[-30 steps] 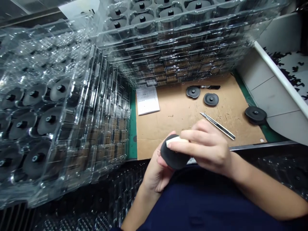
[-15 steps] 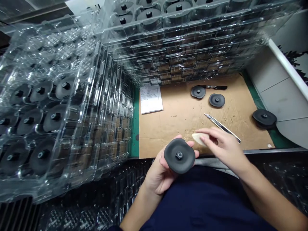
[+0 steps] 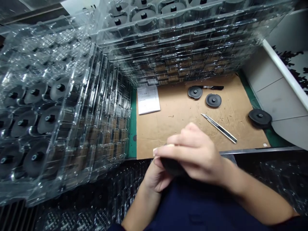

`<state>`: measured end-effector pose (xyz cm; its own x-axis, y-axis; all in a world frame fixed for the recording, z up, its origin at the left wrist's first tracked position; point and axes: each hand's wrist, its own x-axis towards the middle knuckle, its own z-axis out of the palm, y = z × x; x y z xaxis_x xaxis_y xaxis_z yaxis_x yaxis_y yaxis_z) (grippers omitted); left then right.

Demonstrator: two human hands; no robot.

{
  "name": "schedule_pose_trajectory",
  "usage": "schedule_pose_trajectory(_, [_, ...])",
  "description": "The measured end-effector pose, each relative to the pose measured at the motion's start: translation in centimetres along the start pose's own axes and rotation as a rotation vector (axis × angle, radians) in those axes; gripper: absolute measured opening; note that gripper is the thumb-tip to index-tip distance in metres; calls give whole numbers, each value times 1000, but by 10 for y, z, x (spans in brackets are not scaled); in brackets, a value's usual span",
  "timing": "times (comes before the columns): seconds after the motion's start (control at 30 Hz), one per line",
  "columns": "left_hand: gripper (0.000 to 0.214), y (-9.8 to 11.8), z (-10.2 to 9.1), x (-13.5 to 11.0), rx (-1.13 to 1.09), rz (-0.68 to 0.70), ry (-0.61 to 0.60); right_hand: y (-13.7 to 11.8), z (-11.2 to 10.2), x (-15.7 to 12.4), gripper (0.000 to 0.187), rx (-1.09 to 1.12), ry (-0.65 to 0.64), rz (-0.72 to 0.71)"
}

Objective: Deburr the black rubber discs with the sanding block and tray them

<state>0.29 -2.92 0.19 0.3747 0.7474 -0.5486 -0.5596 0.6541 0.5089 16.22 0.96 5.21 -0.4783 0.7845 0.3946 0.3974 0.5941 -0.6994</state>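
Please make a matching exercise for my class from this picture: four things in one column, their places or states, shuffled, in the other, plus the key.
1. Left hand
2. Knife
3. White printed paper
4. Cardboard

A. Brown, laid over a green surface
B. Grips a black disc, partly covered by the right hand
C. Slim, slanted, touched by neither hand
D. At the cardboard's far left corner

Pairs: 1-B, 2-C, 3-D, 4-A

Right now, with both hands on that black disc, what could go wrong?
The held disc is on the wearer's side of the bench edge, so if the left hand slackens, it might fall past the bench. The right hand covers much of it, so a flaw there could be missed. The knife lies just beyond that hand; a careless reach might brush it.
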Motion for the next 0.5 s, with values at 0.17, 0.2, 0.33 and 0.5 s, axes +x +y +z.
schedule_pose_trajectory(0.17, [71, 8, -2, -4, -110, -47, -170, 36, -3, -29, 17, 224, 69, 424])
schedule_pose_trajectory(0.2, [72, 9, -3, -4, -139, -54, -187, 46, 2, -40, 18, 220, 84, 506])
schedule_pose_trajectory(0.33, [67, 11, -4, -5, -188, -52, -192, 75, 29, -76, 22, 107, -25, 682])
schedule_pose_trajectory(0.5, [62, 9, 2, -5, -178, -41, -159, 57, 24, -62, 21, 52, 40, 680])
